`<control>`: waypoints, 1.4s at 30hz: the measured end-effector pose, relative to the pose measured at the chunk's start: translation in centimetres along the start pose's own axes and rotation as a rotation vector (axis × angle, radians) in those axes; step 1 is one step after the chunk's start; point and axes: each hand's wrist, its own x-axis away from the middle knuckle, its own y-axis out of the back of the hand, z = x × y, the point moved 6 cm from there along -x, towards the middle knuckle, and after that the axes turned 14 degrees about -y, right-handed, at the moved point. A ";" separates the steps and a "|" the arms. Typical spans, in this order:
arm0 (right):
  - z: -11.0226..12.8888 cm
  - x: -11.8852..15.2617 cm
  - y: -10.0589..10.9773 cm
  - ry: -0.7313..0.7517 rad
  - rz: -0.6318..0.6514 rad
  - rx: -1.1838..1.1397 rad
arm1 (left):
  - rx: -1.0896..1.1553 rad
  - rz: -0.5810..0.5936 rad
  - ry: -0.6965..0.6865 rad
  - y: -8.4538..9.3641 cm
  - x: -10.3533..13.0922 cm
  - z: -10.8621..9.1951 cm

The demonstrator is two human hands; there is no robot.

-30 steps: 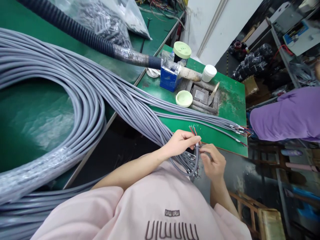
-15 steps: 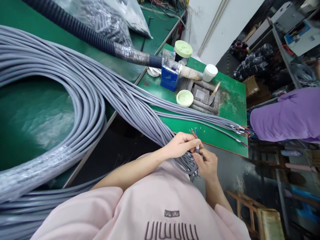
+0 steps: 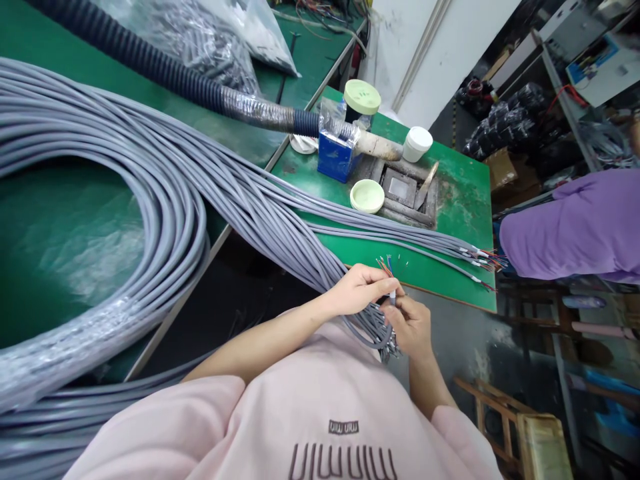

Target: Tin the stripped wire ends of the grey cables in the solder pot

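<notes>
Just in front of my chest, my left hand [image 3: 367, 290] pinches the stripped end of a grey cable, where thin coloured wires [image 3: 386, 265] fan out above the fingers. Below it, my right hand [image 3: 410, 323] is closed round the same cable [image 3: 393, 301] by a white band near its end. That cable bends down in a loop beside a hanging bunch of other cable ends [image 3: 375, 327]. A thick bundle of grey cables [image 3: 270, 223] runs from the big coil at left towards my hands. More stripped cable ends [image 3: 483, 259] lie on the green bench.
On the green bench [image 3: 463, 200] stand a blue box [image 3: 334, 157] with a duct nozzle, a solder-pot-like square [image 3: 400, 188] with a scraper, a pale green lid [image 3: 367, 196] and a white tub [image 3: 417, 144]. A person in a purple top [image 3: 575, 227] is at right.
The view has shifted slightly. Both hands keep their grip on the cable end, and the fanned wires have moved only a little.
</notes>
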 end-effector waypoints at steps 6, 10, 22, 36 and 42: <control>-1.5 -0.6 -1.6 -0.079 0.180 -0.381 | 0.170 0.076 0.135 -1.2 0.5 0.5; -2.6 -0.8 -2.7 -0.150 0.205 -0.581 | 0.198 0.075 0.185 -1.3 0.6 0.8; -1.0 -1.2 -4.7 -0.227 0.294 -0.963 | 0.139 -0.106 0.160 0.7 0.3 1.5; -1.7 -1.1 -4.0 -0.215 0.124 -0.695 | 0.180 -0.368 0.069 2.0 0.0 0.1; -1.3 -1.1 -3.9 -0.200 0.115 -0.652 | 0.172 -0.378 0.028 2.1 -0.1 -0.2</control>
